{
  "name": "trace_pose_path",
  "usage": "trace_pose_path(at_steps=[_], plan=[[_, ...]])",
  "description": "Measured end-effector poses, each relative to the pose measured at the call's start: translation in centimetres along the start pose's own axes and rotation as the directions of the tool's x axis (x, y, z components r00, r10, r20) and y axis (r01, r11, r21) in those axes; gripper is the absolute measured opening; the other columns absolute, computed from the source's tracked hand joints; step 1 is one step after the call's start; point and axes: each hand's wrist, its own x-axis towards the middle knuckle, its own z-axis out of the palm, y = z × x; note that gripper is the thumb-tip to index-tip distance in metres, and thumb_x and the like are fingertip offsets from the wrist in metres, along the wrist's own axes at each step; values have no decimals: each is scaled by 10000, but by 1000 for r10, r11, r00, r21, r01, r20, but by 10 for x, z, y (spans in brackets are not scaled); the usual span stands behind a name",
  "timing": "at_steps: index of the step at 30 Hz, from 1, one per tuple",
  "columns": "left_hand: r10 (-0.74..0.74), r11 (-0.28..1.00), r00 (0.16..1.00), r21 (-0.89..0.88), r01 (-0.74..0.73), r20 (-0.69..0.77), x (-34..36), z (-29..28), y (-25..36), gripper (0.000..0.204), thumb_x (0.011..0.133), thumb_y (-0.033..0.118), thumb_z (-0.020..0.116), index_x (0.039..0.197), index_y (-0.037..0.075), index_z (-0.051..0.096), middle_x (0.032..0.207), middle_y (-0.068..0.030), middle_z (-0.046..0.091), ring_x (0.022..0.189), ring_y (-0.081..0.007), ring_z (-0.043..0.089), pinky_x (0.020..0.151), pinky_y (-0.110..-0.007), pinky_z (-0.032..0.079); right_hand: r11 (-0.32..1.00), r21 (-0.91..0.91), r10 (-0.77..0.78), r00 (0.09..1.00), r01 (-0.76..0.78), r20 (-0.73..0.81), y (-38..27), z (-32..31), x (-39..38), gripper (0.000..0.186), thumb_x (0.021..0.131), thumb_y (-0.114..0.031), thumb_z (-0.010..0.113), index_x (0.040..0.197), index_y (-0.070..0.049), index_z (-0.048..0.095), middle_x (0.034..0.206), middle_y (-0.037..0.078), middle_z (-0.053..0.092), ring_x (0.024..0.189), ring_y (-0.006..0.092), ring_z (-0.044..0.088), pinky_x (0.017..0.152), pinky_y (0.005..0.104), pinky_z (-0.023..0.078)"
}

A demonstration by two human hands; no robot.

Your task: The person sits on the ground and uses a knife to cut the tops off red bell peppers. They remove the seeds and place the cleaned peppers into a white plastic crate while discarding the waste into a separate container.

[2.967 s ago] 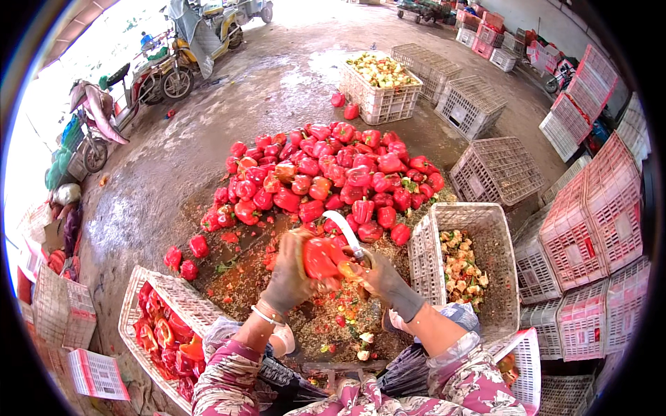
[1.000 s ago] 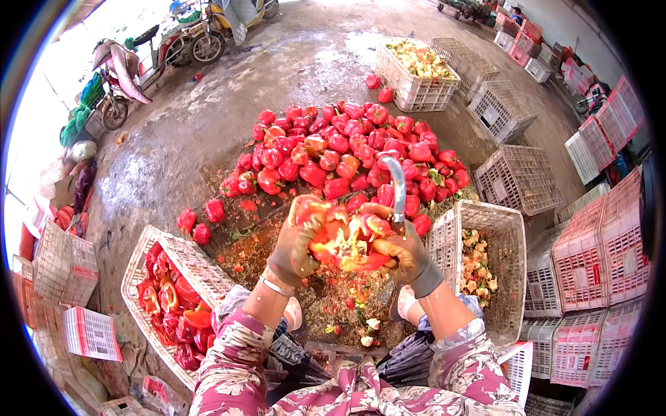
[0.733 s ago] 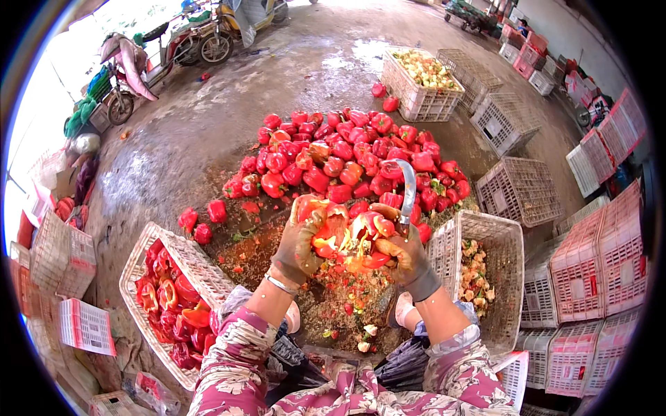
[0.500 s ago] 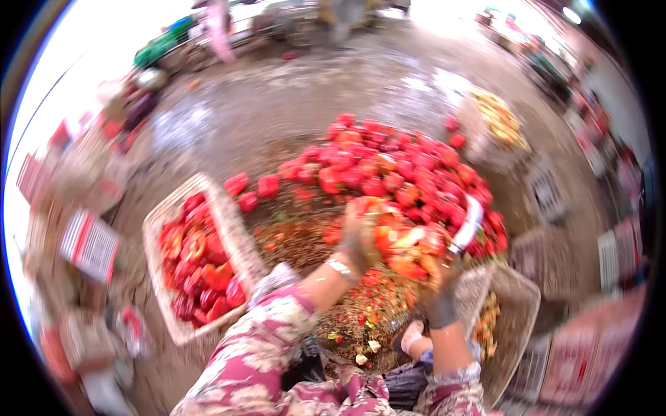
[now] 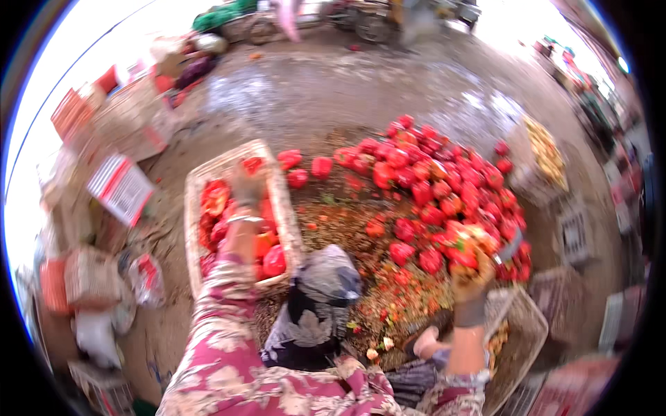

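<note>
My left hand (image 5: 246, 186), blurred by motion, reaches over the left crate (image 5: 286, 225) of red pepper halves; a red piece shows at its fingertips, but whether it grips this is unclear. My right hand (image 5: 473, 276) is closed on a curved knife (image 5: 508, 249) and an opened red-orange pepper (image 5: 463, 243) with pale pith. Beyond the hands lies a heap of whole red peppers (image 5: 447, 173), with scraps and seeds (image 5: 395, 312) on the ground nearer me. A right crate (image 5: 527, 322) holding pale cores stands by my right forearm.
A crate of yellowish pieces (image 5: 544, 154) stands behind the heap at right. Crates, bags and a red-striped white crate (image 5: 119, 187) line the left. Parked vehicles (image 5: 378, 22) are at the back. My covered knee (image 5: 316, 291) is beside the left crate.
The view has swung left. My hands, earlier together around an opened pepper, have separated: the left moved into the left crate, while the right kept the knife and pepper.
</note>
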Motion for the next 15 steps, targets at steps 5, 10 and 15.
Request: trace_pose_path(at_steps=[5,10,15], plan=[[114,981,915,-189,-42,388,-2,-1,-5,380,940,202,641,1216,-53,587,1056,-69,669,937,-151,613,869,-294,501,941,-304,-200,968,148,-149,16,32,-5,110,879,-31,588,893,-138,570,621,-39,503,415,49,403,386,219,347],[310,530,238,-375,760,920,-120,53,167,554,956,439,585,1371,95,458,1247,-104,590,1091,-245,602,905,-472,532,966,-209,-152,988,156,34,3,21,-7,106,903,-41,597,949,-132,569,631,-43,509,401,49,396,367,204,330],[568,153,-159,86,984,808,-230,76,221,820,886,668,509,1469,118,337,1452,-89,458,1277,-290,515,971,-574,487,889,-450,-125,990,81,-69,-12,43,-24,293,879,-42,681,1151,-83,579,765,7,629,497,60,547,414,198,416]])
